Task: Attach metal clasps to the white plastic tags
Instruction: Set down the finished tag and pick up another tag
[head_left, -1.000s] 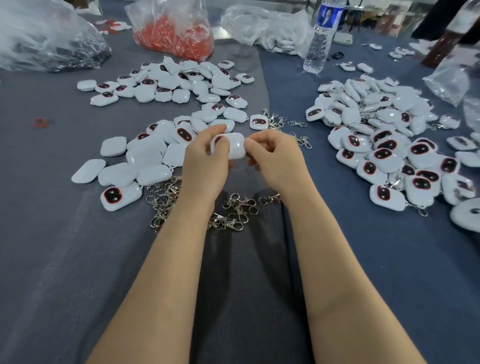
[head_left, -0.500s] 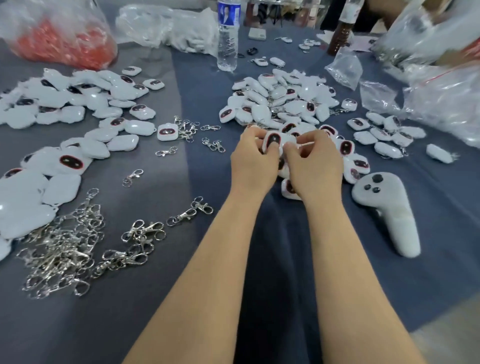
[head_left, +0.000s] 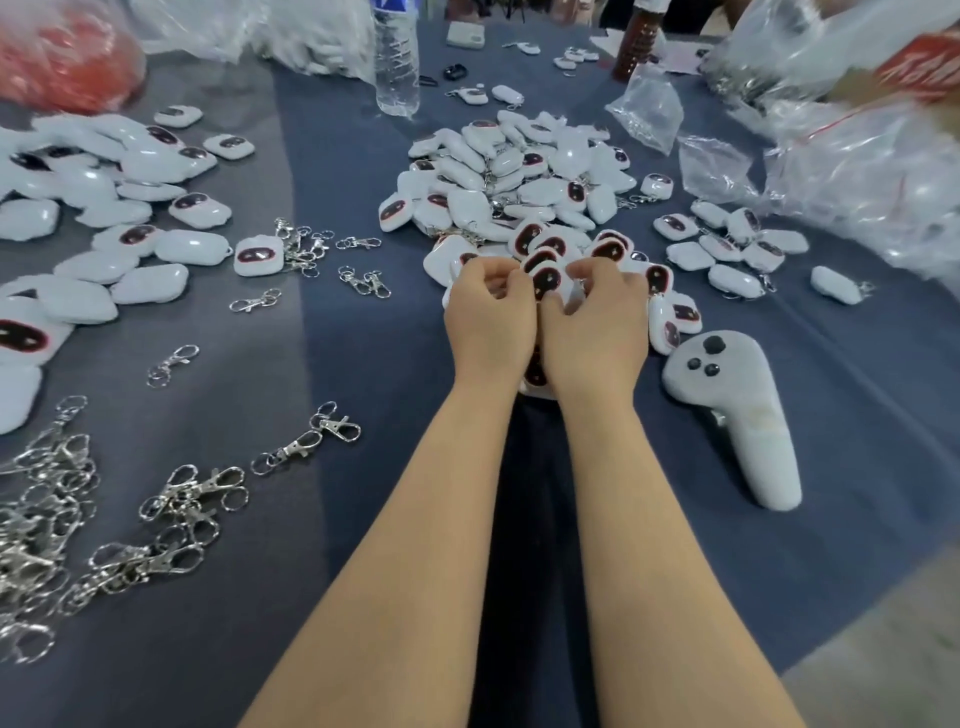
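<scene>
White tags with clasps fitted fill the heap (head_left: 519, 171) ahead, where my left hand (head_left: 491, 317) and right hand (head_left: 597, 322) pinch one tag (head_left: 546, 280) between them at its near edge; bare tags (head_left: 150, 275) and loose clasps (head_left: 176, 499) wait at left, so I judge roughly half remains
</scene>
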